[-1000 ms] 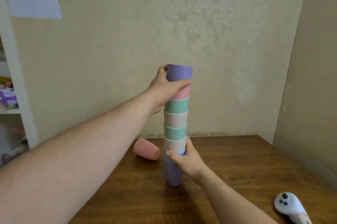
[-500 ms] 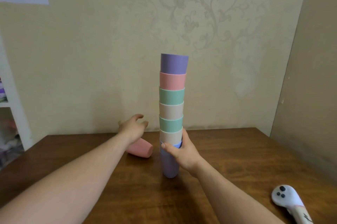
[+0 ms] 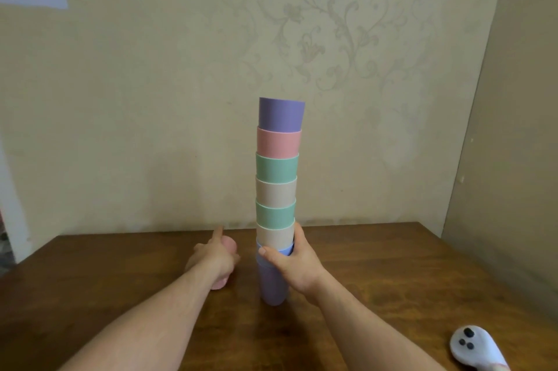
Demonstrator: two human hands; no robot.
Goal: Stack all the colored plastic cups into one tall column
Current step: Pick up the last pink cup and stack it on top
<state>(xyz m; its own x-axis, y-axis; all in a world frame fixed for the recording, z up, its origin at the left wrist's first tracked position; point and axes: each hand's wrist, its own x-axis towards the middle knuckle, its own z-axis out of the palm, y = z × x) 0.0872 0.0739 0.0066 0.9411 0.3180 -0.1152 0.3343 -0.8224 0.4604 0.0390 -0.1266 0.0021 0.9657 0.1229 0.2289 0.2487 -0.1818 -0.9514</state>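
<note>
Right hand clamped round column base, steadying it. Left hand closing over fallen pink cup; grip not confirmable.

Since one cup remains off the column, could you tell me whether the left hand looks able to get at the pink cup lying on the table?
Probably yes: the left hand is already on the loose pink cup beside the column; nothing lies between them.

Right hand gripping cup column near base, left hand on loose pink cup — wooden table.
</note>
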